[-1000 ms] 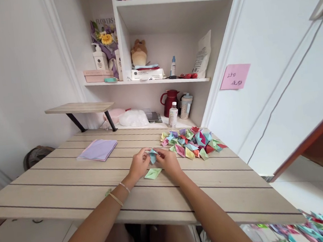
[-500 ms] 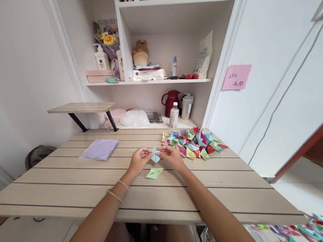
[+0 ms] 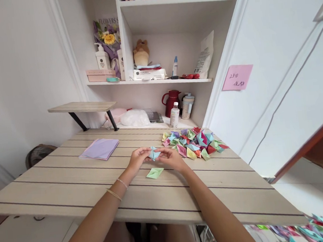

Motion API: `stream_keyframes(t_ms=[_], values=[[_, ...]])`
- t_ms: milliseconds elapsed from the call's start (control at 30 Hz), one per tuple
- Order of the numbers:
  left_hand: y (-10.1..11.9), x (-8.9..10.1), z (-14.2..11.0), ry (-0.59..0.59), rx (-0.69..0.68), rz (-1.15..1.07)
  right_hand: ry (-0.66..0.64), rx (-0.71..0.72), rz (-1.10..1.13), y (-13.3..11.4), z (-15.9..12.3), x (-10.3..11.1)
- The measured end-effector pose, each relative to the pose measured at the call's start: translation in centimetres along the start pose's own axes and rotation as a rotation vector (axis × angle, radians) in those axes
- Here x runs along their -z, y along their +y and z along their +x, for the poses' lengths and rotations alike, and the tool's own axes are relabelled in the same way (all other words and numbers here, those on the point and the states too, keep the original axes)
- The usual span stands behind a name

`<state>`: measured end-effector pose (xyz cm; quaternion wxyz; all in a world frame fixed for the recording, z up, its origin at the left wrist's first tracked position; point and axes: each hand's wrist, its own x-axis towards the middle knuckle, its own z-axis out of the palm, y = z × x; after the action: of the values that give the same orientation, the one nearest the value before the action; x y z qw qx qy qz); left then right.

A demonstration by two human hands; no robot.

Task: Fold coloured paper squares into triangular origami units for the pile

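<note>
One blue folded paper (image 3: pixel 154 153) is just below the centre of the frame; the left hand (image 3: pixel 138 159) pinches its left side and the right hand (image 3: pixel 172 158) its right, both grips narrow; a green folded paper (image 3: pixel 155 173) lies lower on the table (image 3: pixel 59 188); many coloured paper boats (image 3: pixel 194 145) heap right of centre; purple sheets (image 3: pixel 100 149) lie left of centre.

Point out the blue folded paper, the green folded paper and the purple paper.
Blue folded paper (image 3: pixel 154 153), head view: middle of its visible face.
Green folded paper (image 3: pixel 155 173), head view: its centre.
Purple paper (image 3: pixel 101 148), head view: middle of its upper surface.
</note>
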<state>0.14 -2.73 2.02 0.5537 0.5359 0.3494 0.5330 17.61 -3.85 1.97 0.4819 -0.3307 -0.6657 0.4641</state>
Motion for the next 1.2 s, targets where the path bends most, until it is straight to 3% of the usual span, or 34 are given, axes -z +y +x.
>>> stream_keyframes(t_ms=[133,400,600,767,1000,1200], values=[[0.3,-0.1,-0.2,-0.081,-0.002,0.013,0.070,-0.001,0.018,0.0,0.2,0.1],[0.1,-0.3,-0.2,-0.061,-0.077,0.114,0.129,-0.008,0.035,0.5,0.3,-0.2],[0.3,0.0,-0.2,-0.056,-0.100,0.169,0.067,0.053,-0.158,0.5,0.2,-0.1],[-0.7,-0.1,-0.3,-0.142,-0.141,0.188,0.157,0.126,-0.354,0.2,0.0,0.2],[-1.3,0.4,0.1,-0.056,-0.269,0.349,0.110,0.190,-0.378,0.1,0.1,0.0],[-0.8,0.2,-0.1,-0.021,-0.283,0.365,0.105,0.323,-0.594,0.3,0.0,0.3]])
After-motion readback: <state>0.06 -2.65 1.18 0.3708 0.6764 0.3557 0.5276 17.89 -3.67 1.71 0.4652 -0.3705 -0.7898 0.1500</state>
